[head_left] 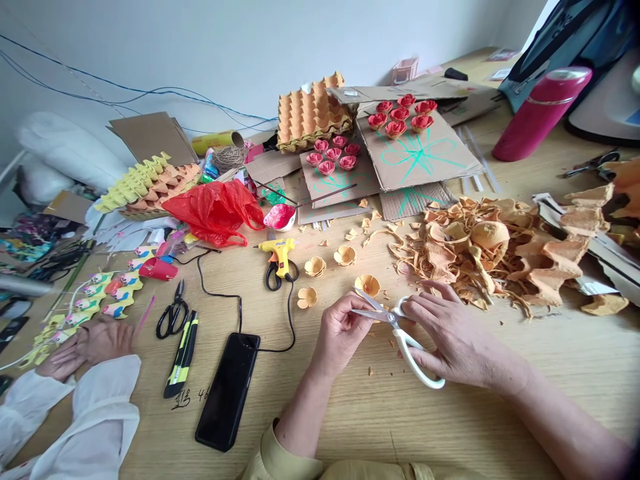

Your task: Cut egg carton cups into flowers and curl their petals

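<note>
My right hand [450, 333] is closed around the white-handled scissors [417, 360], with thumb and fingers in the loops. The scissor blades are parted and point left, reaching my left hand [347, 333]. Its fingertips are pinched together at the blades; whatever they hold is hidden or too small to name. Just beyond the blades sits an orange egg-carton cup cut into petals [368, 285]; I cannot tell whether my fingers touch it. More petal cups, one [345, 255] nested and one [307, 298] flatter, lie farther left. Small orange trimmings are scattered under the scissors.
A heap of carton scraps [450, 247] lies right. Beyond stand red paper flowers [399, 129] on cardboard [425, 157] and a pink flask [543, 117]. A yellow glue gun [280, 253], black phone [227, 393] and cutter [181, 357] lie left, near another person's hands [105, 340].
</note>
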`<state>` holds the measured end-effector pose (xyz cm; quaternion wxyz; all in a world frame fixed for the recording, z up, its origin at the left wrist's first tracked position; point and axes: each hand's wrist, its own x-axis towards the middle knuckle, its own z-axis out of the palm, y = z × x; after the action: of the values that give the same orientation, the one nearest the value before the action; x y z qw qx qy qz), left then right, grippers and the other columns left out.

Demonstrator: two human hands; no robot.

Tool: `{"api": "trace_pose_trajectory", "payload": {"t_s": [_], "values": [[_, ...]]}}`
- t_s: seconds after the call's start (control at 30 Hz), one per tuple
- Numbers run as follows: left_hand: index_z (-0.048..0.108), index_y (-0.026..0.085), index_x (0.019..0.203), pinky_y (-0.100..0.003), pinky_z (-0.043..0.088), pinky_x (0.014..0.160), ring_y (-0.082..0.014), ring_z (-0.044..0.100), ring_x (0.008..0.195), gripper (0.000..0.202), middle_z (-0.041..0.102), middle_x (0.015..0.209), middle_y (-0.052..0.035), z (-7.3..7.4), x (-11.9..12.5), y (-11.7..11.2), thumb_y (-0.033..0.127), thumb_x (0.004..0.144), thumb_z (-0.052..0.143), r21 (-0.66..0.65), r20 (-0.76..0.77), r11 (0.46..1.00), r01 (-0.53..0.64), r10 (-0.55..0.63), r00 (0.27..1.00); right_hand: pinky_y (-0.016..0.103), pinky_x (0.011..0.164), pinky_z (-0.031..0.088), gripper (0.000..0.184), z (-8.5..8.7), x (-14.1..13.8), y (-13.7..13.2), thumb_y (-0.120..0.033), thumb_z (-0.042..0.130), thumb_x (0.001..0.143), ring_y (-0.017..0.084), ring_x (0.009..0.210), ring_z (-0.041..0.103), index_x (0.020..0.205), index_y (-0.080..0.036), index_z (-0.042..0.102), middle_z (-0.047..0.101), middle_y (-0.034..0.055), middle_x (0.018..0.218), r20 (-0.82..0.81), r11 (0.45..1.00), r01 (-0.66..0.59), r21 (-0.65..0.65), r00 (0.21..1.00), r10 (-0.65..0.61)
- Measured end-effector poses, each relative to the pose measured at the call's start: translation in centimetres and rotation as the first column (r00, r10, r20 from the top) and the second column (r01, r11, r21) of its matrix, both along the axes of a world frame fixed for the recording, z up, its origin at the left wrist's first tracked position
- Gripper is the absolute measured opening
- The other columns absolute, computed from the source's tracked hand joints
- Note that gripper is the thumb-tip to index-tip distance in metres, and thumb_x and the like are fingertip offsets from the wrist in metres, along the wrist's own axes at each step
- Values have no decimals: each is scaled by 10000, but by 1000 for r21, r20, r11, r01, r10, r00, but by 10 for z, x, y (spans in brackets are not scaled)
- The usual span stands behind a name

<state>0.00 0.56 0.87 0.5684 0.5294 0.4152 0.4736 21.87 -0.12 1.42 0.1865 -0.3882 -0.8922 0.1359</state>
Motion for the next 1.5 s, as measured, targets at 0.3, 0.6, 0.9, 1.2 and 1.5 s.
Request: {"api": "trace_pose_trajectory", "payload": {"t_s": [0.3, 0.6, 0.9, 1.2, 1.5], "values": [[667, 159, 802, -289, 489, 782, -169, 637, 820, 201, 677, 833, -48, 1, -3, 1, 345, 859, 716, -11, -19, 1000, 26, -27, 999, 482, 971, 321, 197, 1, 1, 0, -399, 553, 932, 200, 713, 551, 870, -226, 482, 577, 4, 771, -11, 1000, -3, -20, 1000, 2], [654, 161, 759, -264, 473, 676, -156, 623, 752, 187, 672, 818, -54, 3, -5, 1, 312, 859, 702, 38, -130, 999, 19, -14, 991, 489, 975, 316, 190, 3, 0, -1, -388, 569, 914, 211, 746, 566, 915, -221, 478, 594, 18, 814, -5, 1000, 7, -2, 1000, -7], [676, 164, 788, -267, 453, 664, -139, 576, 694, 131, 671, 792, -43, 0, -8, 2, 270, 864, 673, 52, -206, 998, 22, -11, 978, 474, 969, 316, 202, 0, 3, 0, -400, 548, 952, 203, 738, 583, 890, -223, 474, 603, 7, 796, -29, 999, -16, -48, 999, 14], [670, 159, 797, -248, 398, 658, -113, 488, 675, 239, 593, 740, 2, 1, -7, 3, 389, 820, 727, -114, 21, 993, 22, -19, 1000, 441, 926, 363, 183, -7, 1, 2, -363, 487, 1007, 189, 687, 615, 890, -222, 487, 664, 22, 786, -111, 997, 65, -41, 991, -69], [695, 157, 916, -246, 403, 684, -112, 501, 706, 257, 635, 824, -21, -5, -7, 2, 380, 799, 748, -195, 33, 979, 52, -47, 998, 329, 705, 447, 108, -2, 0, 1, -303, 563, 939, 188, 691, 553, 857, -234, 569, 614, 5, 719, -327, 961, 181, -207, 913, -242]]}}
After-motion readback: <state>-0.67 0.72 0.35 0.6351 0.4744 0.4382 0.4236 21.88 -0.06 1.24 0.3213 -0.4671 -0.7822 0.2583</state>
